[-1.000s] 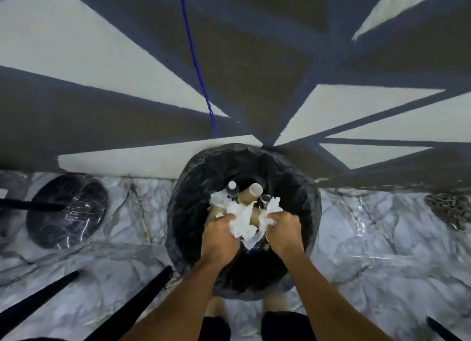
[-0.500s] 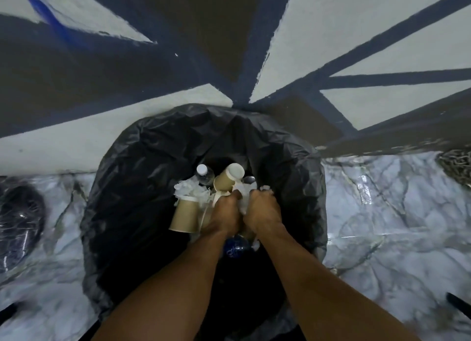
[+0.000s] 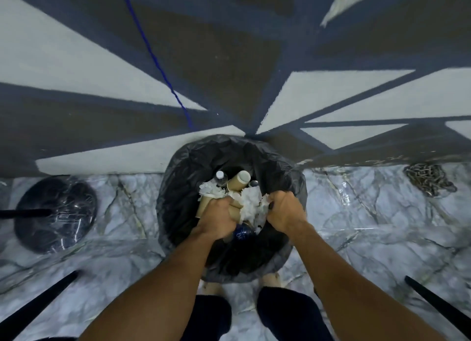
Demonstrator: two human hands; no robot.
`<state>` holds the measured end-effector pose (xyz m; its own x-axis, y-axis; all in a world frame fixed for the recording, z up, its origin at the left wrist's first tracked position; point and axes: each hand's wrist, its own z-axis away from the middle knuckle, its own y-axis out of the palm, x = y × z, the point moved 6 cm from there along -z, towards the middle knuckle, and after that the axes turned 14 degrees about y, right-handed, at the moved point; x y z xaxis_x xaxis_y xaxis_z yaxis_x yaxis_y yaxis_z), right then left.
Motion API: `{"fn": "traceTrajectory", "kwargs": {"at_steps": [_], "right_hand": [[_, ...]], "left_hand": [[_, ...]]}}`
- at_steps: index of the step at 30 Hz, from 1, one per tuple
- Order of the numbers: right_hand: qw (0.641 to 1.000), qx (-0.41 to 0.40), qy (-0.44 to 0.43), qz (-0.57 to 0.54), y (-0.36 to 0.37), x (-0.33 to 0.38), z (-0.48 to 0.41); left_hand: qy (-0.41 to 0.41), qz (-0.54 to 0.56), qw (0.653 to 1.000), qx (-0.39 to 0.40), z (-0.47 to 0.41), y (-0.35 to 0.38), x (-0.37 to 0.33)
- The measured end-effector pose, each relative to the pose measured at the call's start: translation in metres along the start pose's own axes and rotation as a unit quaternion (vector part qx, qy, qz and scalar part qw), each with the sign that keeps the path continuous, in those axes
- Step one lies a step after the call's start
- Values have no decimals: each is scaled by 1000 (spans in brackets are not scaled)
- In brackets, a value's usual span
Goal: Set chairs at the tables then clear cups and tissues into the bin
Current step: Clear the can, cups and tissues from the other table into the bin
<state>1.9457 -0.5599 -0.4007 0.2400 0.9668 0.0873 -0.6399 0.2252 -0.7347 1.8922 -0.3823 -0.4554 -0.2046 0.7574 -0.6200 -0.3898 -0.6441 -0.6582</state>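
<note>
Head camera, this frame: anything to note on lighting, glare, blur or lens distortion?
Head view: dim, cool light; glare streaks on the glossy marble floor right of the bin; the bin's black inside swallows detail below the paper cups; left hand, right hand and tissues look soft, slightly blurred; the wide lens stretches the forearms toward the bottom edge.

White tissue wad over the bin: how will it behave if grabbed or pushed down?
Probably floppy and compressible: the tissue wad is crumpled and bulges between the left hand and right hand. Likely very light, so it may not drop cleanly. Unlikely to roll; it sits among paper cups over the black liner.
</note>
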Motion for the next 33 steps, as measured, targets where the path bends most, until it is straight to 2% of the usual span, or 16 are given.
{"fn": "traceTrajectory", "kwargs": {"at_steps": [4, 12, 16, 21, 26, 33], "right_hand": [[1000, -5, -16, 15, -53, 9, 69], [991, -37, -104, 69, -128, 47, 185], [980, -41, -171, 95, -138, 62, 232], [952, -24, -283, 117, -118, 83, 293], [900, -1, -404, 165, -73, 122, 356], [792, 23, -552, 259, 27, 168, 493]], "left_hand": [[22, -15, 999, -19, 56, -66, -47], [27, -20, 993, -113, 156, -169, -108], [-23, -14, 987, -157, 212, -192, -119], [-69, -7, 963, -261, 292, -195, -129], [-164, -4, 932, -322, 393, -177, -109], [-318, 5, 842, -436, 588, -131, -71]]}}
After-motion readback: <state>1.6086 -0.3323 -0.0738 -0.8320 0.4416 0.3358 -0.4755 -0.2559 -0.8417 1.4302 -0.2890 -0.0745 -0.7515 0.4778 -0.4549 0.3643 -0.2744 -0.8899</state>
